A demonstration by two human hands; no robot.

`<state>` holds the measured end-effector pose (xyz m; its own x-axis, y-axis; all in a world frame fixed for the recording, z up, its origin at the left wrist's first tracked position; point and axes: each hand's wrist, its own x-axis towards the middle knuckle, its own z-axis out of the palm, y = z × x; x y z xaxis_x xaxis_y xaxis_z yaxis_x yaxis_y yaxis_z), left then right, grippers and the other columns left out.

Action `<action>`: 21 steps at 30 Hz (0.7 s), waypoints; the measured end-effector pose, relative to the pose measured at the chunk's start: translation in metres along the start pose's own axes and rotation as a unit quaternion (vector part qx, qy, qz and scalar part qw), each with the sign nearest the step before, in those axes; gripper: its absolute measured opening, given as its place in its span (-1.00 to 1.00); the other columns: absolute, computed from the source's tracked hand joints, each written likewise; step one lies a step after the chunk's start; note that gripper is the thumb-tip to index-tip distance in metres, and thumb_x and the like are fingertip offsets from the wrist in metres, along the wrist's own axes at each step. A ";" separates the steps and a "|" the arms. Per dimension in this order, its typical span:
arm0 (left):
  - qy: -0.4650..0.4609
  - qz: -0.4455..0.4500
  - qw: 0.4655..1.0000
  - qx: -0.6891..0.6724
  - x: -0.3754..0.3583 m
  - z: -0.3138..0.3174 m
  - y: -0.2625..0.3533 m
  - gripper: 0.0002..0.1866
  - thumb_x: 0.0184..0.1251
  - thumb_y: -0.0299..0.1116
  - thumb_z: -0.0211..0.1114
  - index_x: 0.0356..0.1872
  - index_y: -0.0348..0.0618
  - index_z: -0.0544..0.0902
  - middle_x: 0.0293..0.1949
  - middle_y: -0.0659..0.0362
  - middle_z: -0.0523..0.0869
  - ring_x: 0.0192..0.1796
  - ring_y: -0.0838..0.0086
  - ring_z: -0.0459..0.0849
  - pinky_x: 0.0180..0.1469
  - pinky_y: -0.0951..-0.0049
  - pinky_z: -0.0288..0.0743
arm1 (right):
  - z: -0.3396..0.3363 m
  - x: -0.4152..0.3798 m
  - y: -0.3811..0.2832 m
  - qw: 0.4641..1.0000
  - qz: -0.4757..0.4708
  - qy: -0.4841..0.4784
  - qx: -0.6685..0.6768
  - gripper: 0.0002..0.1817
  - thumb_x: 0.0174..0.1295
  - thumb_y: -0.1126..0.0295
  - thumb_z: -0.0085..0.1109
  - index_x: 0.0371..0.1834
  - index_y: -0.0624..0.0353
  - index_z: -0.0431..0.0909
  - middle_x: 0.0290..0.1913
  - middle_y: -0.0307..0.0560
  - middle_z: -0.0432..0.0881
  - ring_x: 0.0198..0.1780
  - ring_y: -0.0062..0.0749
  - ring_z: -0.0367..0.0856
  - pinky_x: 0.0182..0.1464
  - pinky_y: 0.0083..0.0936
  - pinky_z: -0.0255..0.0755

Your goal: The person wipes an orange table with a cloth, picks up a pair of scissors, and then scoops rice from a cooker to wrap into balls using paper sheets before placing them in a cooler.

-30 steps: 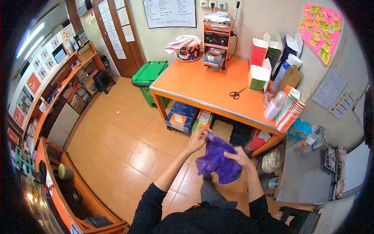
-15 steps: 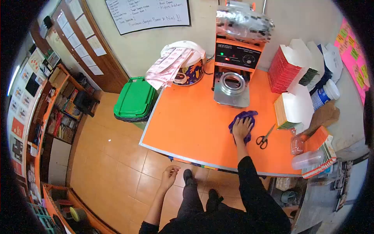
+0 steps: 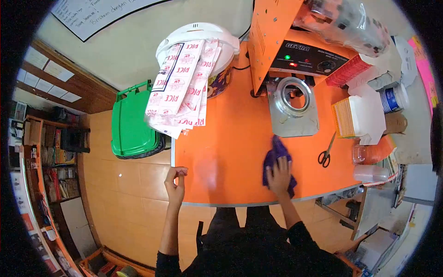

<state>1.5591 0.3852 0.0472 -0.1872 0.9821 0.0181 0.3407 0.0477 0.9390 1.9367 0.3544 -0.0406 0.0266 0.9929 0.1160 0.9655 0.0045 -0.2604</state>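
My right hand [image 3: 279,179] lies on a crumpled dark purple cloth [image 3: 271,159], pressing it against the orange tabletop [image 3: 230,152]. Its fingers are stretched out and somewhat apart. At the table's front left corner is my left hand [image 3: 175,181], its fingers curled in and nothing visible in them. Black-handled scissors [image 3: 326,156] lie to the right of the cloth. Behind the cloth stands an orange sealing machine [image 3: 295,60] with a round metal ring [image 3: 290,108] on its tray. Its green and red lights are lit.
Printed rice wrappers [image 3: 180,87] hang over a white-lidded pot [image 3: 226,41] at the back left. A green bin [image 3: 134,122] stands left of the table. Stacked paper boxes [image 3: 353,117], cups [image 3: 392,99] and a clear plastic cup [image 3: 370,173] line the right side.
The view has turned and come closer to the table. My right hand has slid the cloth left and toward the front edge. My left hand has moved up to the table's corner.
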 end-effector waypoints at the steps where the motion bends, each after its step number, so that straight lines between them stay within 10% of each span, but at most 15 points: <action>1: -0.003 -0.011 1.000 0.005 -0.002 0.000 0.003 -0.86 0.36 -0.66 0.09 -0.30 -0.30 0.62 -0.35 0.14 0.65 -0.28 0.50 0.63 -0.16 0.49 0.52 | 0.014 0.015 0.020 0.997 0.045 0.050 -0.043 -0.48 0.37 0.07 -0.01 0.03 0.40 0.58 0.27 0.30 0.44 0.41 0.19 0.24 0.46 0.15 -0.06; 4: -0.015 -0.010 0.999 0.041 -0.019 -0.006 -0.011 -0.84 0.34 -0.70 0.08 -0.30 -0.30 0.62 -0.35 0.14 0.65 -0.29 0.48 0.63 -0.17 0.50 0.51 | 0.019 0.110 -0.024 0.984 0.158 0.029 -0.076 -0.43 0.43 -0.04 -0.15 0.00 0.28 0.62 0.34 0.30 0.37 0.45 0.17 0.17 0.45 0.17 -0.11; 8: -0.016 -0.043 0.995 0.089 -0.049 -0.019 -0.021 -0.86 0.44 -0.55 0.10 -0.33 -0.29 0.59 -0.31 0.13 0.65 -0.28 0.48 0.62 -0.14 0.49 0.53 | 0.077 0.210 -0.118 0.992 -0.070 0.108 -0.007 -0.40 0.36 -0.09 -0.10 -0.07 0.29 0.66 0.28 0.22 0.46 0.44 0.01 0.24 0.50 0.06 -0.13; 12: -0.016 -0.038 0.992 0.123 -0.069 -0.041 -0.005 -0.83 0.27 -0.71 0.10 -0.26 -0.31 0.64 -0.35 0.07 0.66 -0.29 0.40 0.65 -0.20 0.45 0.53 | 0.095 0.245 -0.145 0.994 -0.043 0.097 0.013 -0.43 0.37 -0.02 -0.10 -0.01 0.30 0.65 0.32 0.17 0.44 0.46 -0.06 0.21 0.51 0.03 -0.16; 21: 0.136 -0.106 0.982 0.076 -0.094 -0.063 -0.031 -0.84 0.36 -0.64 0.05 -0.23 -0.29 0.61 -0.26 0.13 0.59 -0.22 0.44 0.60 -0.12 0.46 0.51 | 0.054 0.029 -0.192 0.938 -0.278 -0.110 0.176 -0.52 0.39 0.07 -0.09 0.05 0.23 0.63 0.27 0.02 0.51 0.47 -0.06 0.19 0.53 0.03 -0.19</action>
<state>1.5079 0.2802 0.0380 -0.5009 0.8633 -0.0614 0.3980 0.2927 0.8694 1.7383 0.3892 -0.0394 -0.5469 0.8258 0.1373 0.6681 0.5294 -0.5229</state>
